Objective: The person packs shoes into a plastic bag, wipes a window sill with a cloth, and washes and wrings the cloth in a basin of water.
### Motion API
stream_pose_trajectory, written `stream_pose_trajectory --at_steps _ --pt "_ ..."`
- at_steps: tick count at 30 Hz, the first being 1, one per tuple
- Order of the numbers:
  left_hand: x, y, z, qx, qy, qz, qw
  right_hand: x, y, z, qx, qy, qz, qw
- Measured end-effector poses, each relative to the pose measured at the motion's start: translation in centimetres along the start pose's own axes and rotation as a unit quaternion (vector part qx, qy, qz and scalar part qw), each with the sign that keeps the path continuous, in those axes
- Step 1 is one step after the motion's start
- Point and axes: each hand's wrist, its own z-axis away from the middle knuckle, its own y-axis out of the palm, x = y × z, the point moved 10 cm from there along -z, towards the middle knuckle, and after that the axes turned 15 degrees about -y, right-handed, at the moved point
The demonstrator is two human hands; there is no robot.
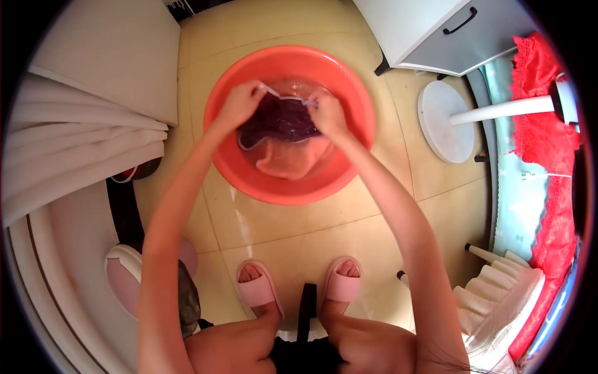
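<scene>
A dark purple cloth with white edging (277, 121) lies partly in the water of a coral-red basin (293, 193). My left hand (242, 105) is closed on the cloth's upper left edge, and my right hand (327, 113) pinches its upper right edge. Between them the white trim sags slightly. Below the purple cloth, a salmon-pink cloth (289, 159) rests in the water, its upper part covered. What the purple cloth's exact kind is, I cannot make out.
The basin stands on beige floor tiles (255, 221), in front of feet in pink slippers (256, 291). At the upper right are a grey-fronted cabinet (461, 43) and a stand's round white base (436, 118). A white curtain (81, 137) hangs left; red fabric (542, 118) hangs right.
</scene>
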Motion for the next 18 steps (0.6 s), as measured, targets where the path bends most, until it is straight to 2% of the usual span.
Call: stream_pose_trajectory --at_steps 1,2,4,6,7,8,10,11,13,15,16,17,18 --pt "0.9 1.9 0.1 0.016 -0.018 -0.014 1.0 -0.8 3.3 1.2 0.158 0.074 0.02 0.985" --pt "1.8 3.7 0.6 0.032 -0.034 -0.028 0.999 0.5 5.0 2.1 0.299 0.062 0.087 0.948" --pt "4.7 8.4 2.4 0.097 -0.067 -0.107 0.987 3.0 7.5 3.4 0.28 -0.121 0.158 0.939" --pt "3.0 9.4 4.8 0.027 0.017 -0.258 0.966 2.0 7.2 3.0 0.313 -0.107 0.167 0.929" --pt "3.9 9.9 4.9 0.094 -0.018 -0.26 0.961 1.4 7.2 3.0 0.346 -0.092 0.173 0.917" --pt "4.9 9.5 4.1 0.097 -0.019 -0.259 0.961 -1.1 6.7 2.7 0.34 0.032 0.115 0.933" --pt "7.7 8.8 2.0 0.12 -0.036 -0.241 0.962 -0.8 4.7 1.8 0.201 -0.051 0.299 0.932" --pt "7.0 7.5 2.0 0.053 -0.014 -0.229 0.972 -0.6 5.0 2.3 0.202 -0.051 0.299 0.931" --pt "5.2 8.1 3.2 0.034 0.005 -0.268 0.963 2.0 7.6 3.7 0.291 -0.171 0.282 0.898" --pt "3.2 9.1 5.0 0.016 0.068 -0.295 0.953 1.5 6.8 3.6 0.265 -0.166 0.261 0.913" --pt "3.5 8.9 4.8 0.015 0.068 -0.298 0.952 1.3 6.2 3.6 0.242 -0.156 0.239 0.927" --pt "4.3 9.0 4.6 0.068 0.05 -0.238 0.968 0.2 4.7 2.8 0.161 -0.086 0.248 0.951" --pt "5.0 9.0 4.3 0.119 0.031 -0.175 0.977 0.3 4.9 3.0 0.158 -0.085 0.246 0.952"
